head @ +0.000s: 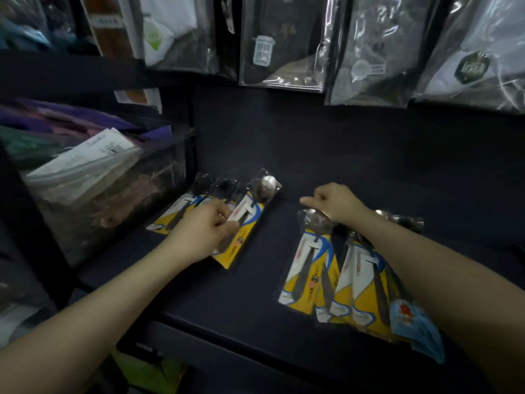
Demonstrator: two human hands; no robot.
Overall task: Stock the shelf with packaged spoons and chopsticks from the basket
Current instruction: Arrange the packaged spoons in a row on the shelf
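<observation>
The fingers (224,216) of the left hand (204,228) are pinched on the white card of a packaged spoon (250,214) at mid-frame, thumb below and fingertips on top. That pack lies slanted on the dark shelf (341,155), its bowl end toward the back, and just left of it more spoon packs (181,211) lie fanned under the hand. The right hand (335,204), right of centre, is curled with its fingers bent down onto the bowl end of another spoon pack (309,263); whether they actually grip it cannot be told. Beside that pack, toward the lower right, a row of overlapping yellow-and-white packs (363,291) runs under the right forearm. At the left of the frame stands a clear bin (119,200) of flat packets. Along the top hang bagged goods (284,41).
</observation>
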